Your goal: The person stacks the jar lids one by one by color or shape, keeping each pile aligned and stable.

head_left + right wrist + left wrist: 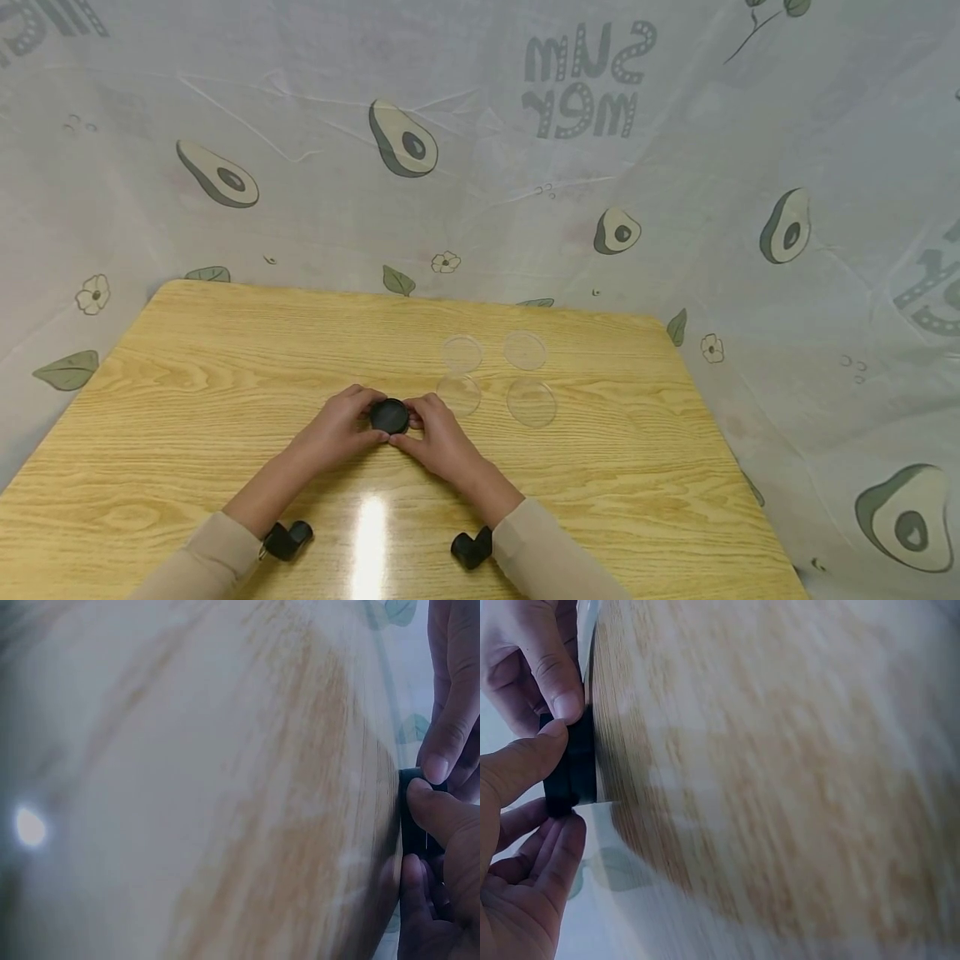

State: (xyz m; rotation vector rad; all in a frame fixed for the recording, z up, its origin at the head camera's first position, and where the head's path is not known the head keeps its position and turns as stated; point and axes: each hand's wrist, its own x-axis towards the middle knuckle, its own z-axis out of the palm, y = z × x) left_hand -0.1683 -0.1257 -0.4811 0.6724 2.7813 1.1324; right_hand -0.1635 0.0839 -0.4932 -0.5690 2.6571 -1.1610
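Note:
A small round black disc-shaped piece [389, 416], with a flat top and a thick side wall, is between my hands at the middle of the table. My left hand [347, 422] grips its left side with thumb and fingers, and my right hand [437, 433] grips the right side. Both thumbs meet at the near edge. In the left wrist view the black piece [580, 769] appears edge-on, low at the tabletop. The right wrist view shows its dark side [412, 817] partly covered by fingers. Whether it is one part or two, I cannot tell.
Several thin clear discs lie beyond and right of my hands, among them a near-right one [532, 402] and a far-right one [525, 350]. The wooden table [225, 350] ends at a printed cloth backdrop [480, 225]. Black wrist-worn devices [472, 548] sit at both sleeves.

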